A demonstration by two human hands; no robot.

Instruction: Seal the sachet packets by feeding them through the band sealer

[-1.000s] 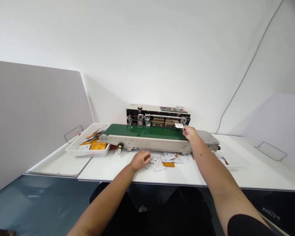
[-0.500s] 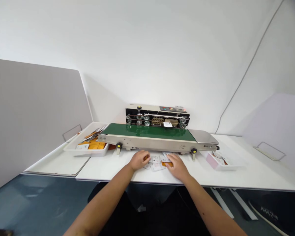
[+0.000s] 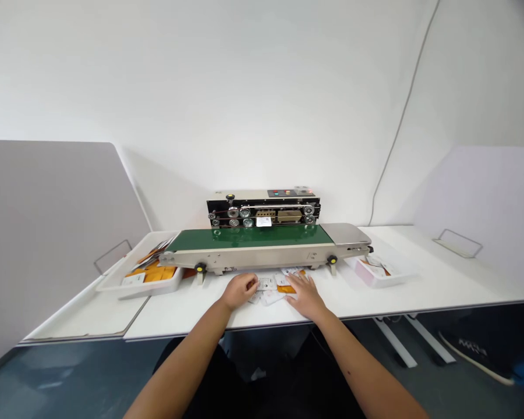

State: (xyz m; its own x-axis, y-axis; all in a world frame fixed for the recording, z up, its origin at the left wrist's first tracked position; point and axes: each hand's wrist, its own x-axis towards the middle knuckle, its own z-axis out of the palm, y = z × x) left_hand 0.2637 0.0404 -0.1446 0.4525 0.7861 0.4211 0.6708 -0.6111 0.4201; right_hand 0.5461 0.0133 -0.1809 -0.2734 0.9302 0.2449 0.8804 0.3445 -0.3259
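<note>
Several white and orange sachets (image 3: 267, 283) lie loosely on the white table in front of the sealing machine. At their left edge is my left hand (image 3: 239, 291), its fingers curled together; whatever they hold, if anything, is hidden. My right hand (image 3: 306, 297) rests with fingers spread on the right side of the pile, touching an orange sachet (image 3: 285, 288). Behind both hands stands the band sealing machine (image 3: 264, 208) with its green conveyor belt (image 3: 248, 235). A white sachet (image 3: 264, 222) sits in the machine's sealing band, above the belt.
A white plastic bin (image 3: 157, 286) with many orange and white sachets stands under the belt's left end. To the right is a smaller white tray (image 3: 382, 281) with a few sachets. Grey partitions (image 3: 48, 233) flank the table, and a cable (image 3: 402, 119) runs down the wall.
The white sachet in the sealing machine has travelled left along the band. My right hand's fingers have spread flatter over the sachets. My left hand stays curled, and the camera view has shifted.
</note>
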